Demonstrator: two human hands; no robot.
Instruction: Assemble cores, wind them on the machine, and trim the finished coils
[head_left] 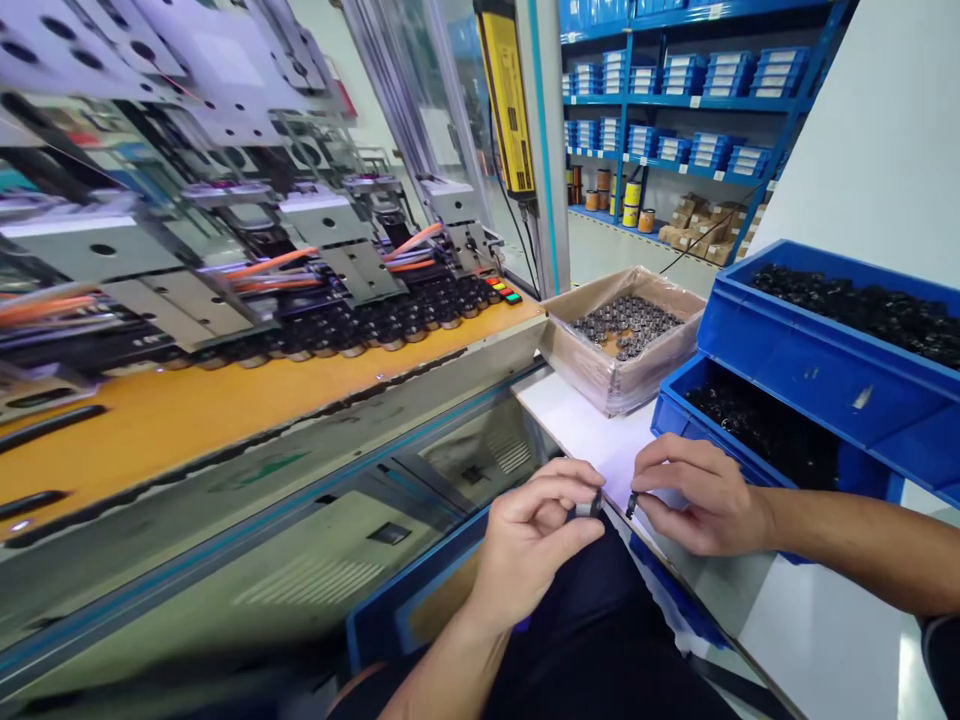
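Note:
Between the thumb and fingers of my left hand (529, 530) is a small round part (589, 508), grey metal with a black face. My right hand (697, 495) pinches a small black plastic piece (631, 504) by its edge. The two parts face each other a short distance apart, above my lap and the edge of the white table (810, 620). Their finer details are too small to make out.
Left stands a machine with an orange bench (150, 410) carrying rows of black-topped round parts (390, 325). A plastic-lined carton (592, 370) holds metal rings. Two stacked blue bins (825, 370) of black pieces stand right. Blue shelves (626, 100) rise behind.

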